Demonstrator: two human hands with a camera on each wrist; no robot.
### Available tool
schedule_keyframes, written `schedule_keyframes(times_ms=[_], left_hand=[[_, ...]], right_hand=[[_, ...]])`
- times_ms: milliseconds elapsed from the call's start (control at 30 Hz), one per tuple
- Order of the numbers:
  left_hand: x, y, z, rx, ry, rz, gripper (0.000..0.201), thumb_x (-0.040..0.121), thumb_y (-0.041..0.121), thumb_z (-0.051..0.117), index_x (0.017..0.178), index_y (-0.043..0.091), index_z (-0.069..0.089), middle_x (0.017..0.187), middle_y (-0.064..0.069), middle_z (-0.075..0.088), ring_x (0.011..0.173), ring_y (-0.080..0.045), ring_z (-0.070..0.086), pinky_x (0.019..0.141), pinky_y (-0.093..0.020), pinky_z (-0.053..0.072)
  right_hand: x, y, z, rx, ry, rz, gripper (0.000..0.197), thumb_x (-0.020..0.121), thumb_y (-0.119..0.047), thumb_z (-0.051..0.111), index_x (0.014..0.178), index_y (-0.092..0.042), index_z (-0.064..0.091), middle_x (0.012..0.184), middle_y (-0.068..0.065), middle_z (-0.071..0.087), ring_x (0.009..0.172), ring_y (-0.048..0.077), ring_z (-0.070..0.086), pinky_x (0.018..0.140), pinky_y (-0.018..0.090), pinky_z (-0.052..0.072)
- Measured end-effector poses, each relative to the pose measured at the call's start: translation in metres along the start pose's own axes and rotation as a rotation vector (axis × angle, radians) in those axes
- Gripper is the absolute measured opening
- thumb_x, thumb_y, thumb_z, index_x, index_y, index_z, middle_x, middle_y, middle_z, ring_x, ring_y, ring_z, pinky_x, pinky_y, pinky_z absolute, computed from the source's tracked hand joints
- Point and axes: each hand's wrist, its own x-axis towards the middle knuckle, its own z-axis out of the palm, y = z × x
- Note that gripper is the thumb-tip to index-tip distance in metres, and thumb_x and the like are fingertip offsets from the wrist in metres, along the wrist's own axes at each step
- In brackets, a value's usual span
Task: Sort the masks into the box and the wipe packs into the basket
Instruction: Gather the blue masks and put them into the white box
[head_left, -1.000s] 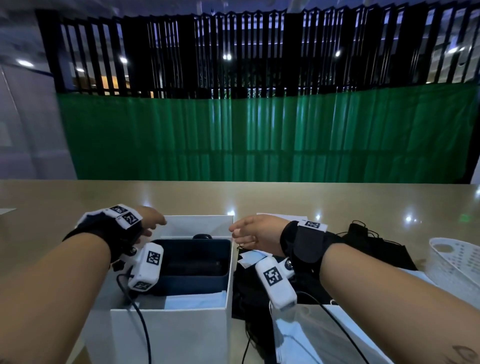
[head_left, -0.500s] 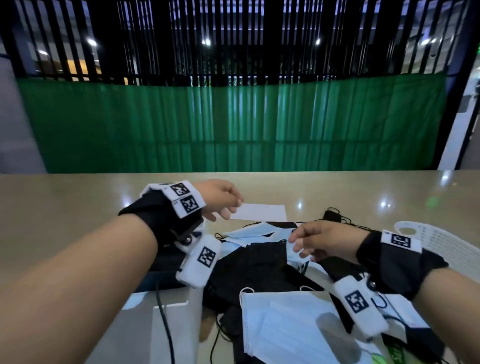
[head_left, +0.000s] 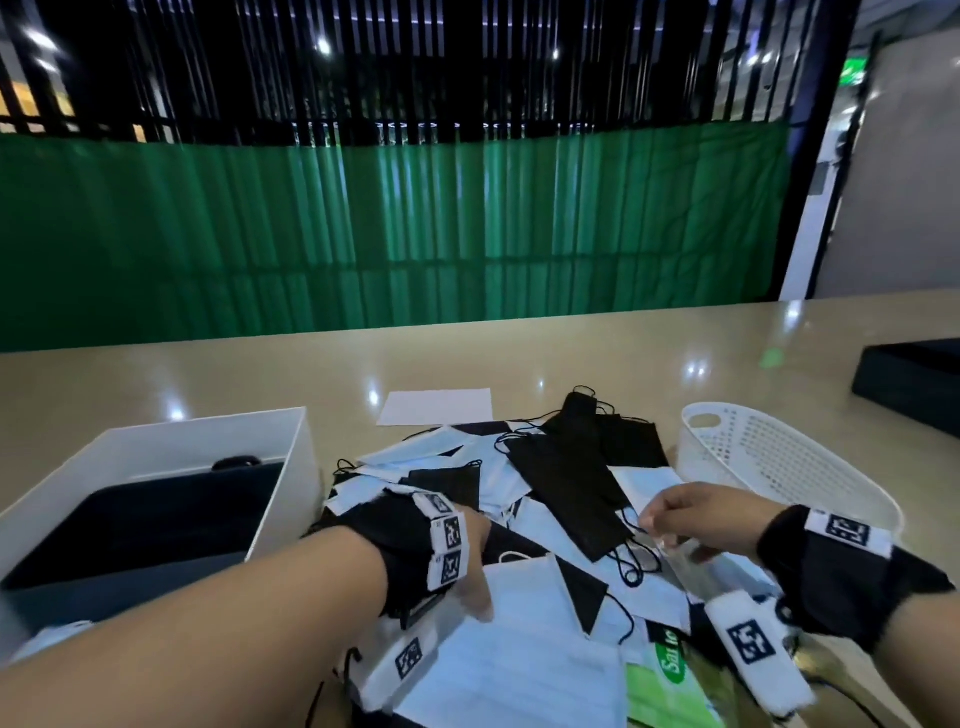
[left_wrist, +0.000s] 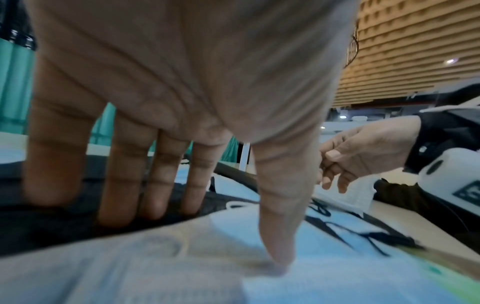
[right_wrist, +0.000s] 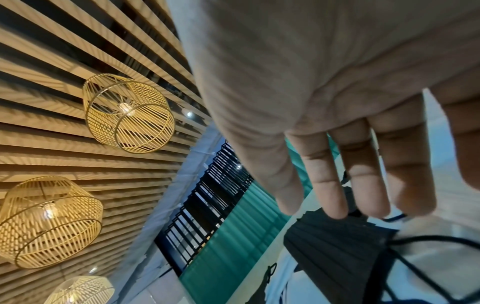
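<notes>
Fingers of the left hand (left_wrist: 166, 98) are straight and spread, tips pressing down on a black mask (left_wrist: 52, 222) while the thumb plants on a white mask (left_wrist: 182, 273) just nearer the wrist. No pinch there, only flat contact on the pile of masks (head_left: 519, 499). Over to the right hand (head_left: 691, 519): it hangs above the pile's right side, fingers loosely bent and a little apart in the right wrist view, nothing between them, with a black mask (right_wrist: 335, 246) and its ear loops lying under the fingertips. Past the left knuckles sits the white box (head_left: 291, 467), open-topped, dark contents inside, just beside the pile. Beyond the right fingers stands the white basket (head_left: 779, 457), close to the pile's edge. Nearer than both thumbs, a green wipe pack (head_left: 660, 686) pokes out from under the white masks. Ahead of all the fingertips, a white sheet of paper (head_left: 436, 406) lies flat on the beige table (head_left: 208, 374).
</notes>
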Motion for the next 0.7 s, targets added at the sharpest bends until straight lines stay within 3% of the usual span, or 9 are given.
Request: schedule_keyframes(times_ms=[67, 133, 200, 267, 333, 400, 500, 567, 700], left_hand=[[-0.001, 0.004, 0.007, 0.012, 0.001, -0.021, 0.069, 0.069, 0.052, 0.076, 0.121, 0.016, 0.048, 0.115, -0.006, 0.061, 0.098, -0.025, 0.06, 0.085, -0.036, 0.049], [-0.001, 0.007, 0.011, 0.03, -0.008, -0.022, 0.086, 0.068, 0.052, 0.077, 0.133, 0.014, 0.036, 0.13, -0.007, 0.053, 0.114, -0.029, 0.055, 0.094, -0.041, 0.045], [0.0, 0.011, 0.014, 0.051, -0.023, -0.008, 0.095, 0.069, 0.049, 0.078, 0.139, 0.011, 0.027, 0.138, -0.01, 0.047, 0.122, -0.031, 0.05, 0.099, -0.044, 0.041], [0.0, 0.013, 0.014, 0.049, -0.019, 0.018, 0.091, 0.07, 0.045, 0.078, 0.139, 0.012, 0.028, 0.137, -0.008, 0.048, 0.122, -0.029, 0.049, 0.098, -0.042, 0.04], [0.001, 0.013, 0.014, 0.017, 0.003, 0.076, 0.072, 0.071, 0.039, 0.079, 0.128, 0.016, 0.041, 0.118, -0.003, 0.055, 0.107, -0.023, 0.055, 0.087, -0.035, 0.043], [0.0, 0.012, 0.014, 0.015, 0.034, 0.127, 0.061, 0.073, 0.034, 0.079, 0.12, 0.016, 0.045, 0.103, 0.0, 0.054, 0.091, -0.019, 0.054, 0.078, -0.031, 0.043], [-0.003, 0.014, 0.018, 0.055, 0.094, 0.162, 0.064, 0.073, 0.031, 0.078, 0.119, 0.018, 0.036, 0.095, -0.002, 0.055, 0.085, -0.023, 0.056, 0.076, -0.036, 0.048], [-0.003, 0.015, 0.021, 0.07, 0.101, 0.193, 0.061, 0.072, 0.026, 0.078, 0.113, 0.018, 0.033, 0.088, -0.003, 0.053, 0.081, -0.024, 0.056, 0.075, -0.039, 0.05], [-0.003, 0.014, 0.016, 0.043, 0.062, 0.23, 0.047, 0.075, 0.02, 0.074, 0.115, 0.018, 0.05, 0.107, -0.003, 0.061, 0.095, -0.022, 0.059, 0.077, -0.033, 0.047]], right_hand=[[0.0, 0.003, -0.001, -0.013, 0.036, 0.002, 0.019, 0.09, -0.029, 0.059, 0.098, -0.013, 0.066, 0.093, 0.003, 0.063, 0.088, 0.015, 0.056, 0.07, 0.022, 0.045], [-0.001, 0.004, -0.001, 0.007, 0.077, 0.003, 0.025, 0.09, -0.031, 0.059, 0.105, -0.011, 0.064, 0.107, 0.007, 0.063, 0.097, 0.019, 0.056, 0.073, 0.024, 0.046], [0.0, 0.004, 0.0, 0.028, 0.097, 0.007, 0.029, 0.091, -0.03, 0.059, 0.11, -0.009, 0.063, 0.11, 0.01, 0.062, 0.099, 0.023, 0.056, 0.071, 0.024, 0.044], [0.002, 0.006, 0.002, 0.03, 0.096, 0.005, 0.032, 0.091, -0.03, 0.059, 0.112, -0.006, 0.062, 0.094, 0.01, 0.06, 0.085, 0.021, 0.054, 0.066, 0.023, 0.041], [0.003, 0.01, 0.005, 0.038, 0.099, 0.014, 0.032, 0.091, -0.031, 0.059, 0.109, -0.005, 0.062, 0.079, 0.001, 0.054, 0.07, 0.014, 0.048, 0.063, 0.021, 0.039], [0.006, 0.016, 0.009, 0.031, 0.107, 0.021, 0.03, 0.09, -0.034, 0.059, 0.107, -0.008, 0.062, 0.079, -0.004, 0.055, 0.068, 0.01, 0.049, 0.067, 0.021, 0.041], [0.008, 0.019, 0.012, -0.048, 0.125, 0.028, 0.031, 0.09, -0.04, 0.058, 0.109, -0.016, 0.061, 0.101, -0.004, 0.061, 0.093, 0.011, 0.056, 0.085, 0.023, 0.04], [0.006, 0.015, 0.011, -0.107, 0.136, 0.045, 0.036, 0.089, -0.044, 0.057, 0.117, -0.02, 0.056, 0.121, -0.002, 0.056, 0.11, 0.016, 0.053, 0.087, 0.024, 0.034], [0.006, 0.014, 0.006, -0.118, 0.161, 0.079, 0.051, 0.088, -0.047, 0.059, 0.132, -0.023, 0.046, 0.145, 0.008, 0.037, 0.129, 0.025, 0.041, 0.095, 0.029, 0.03]])
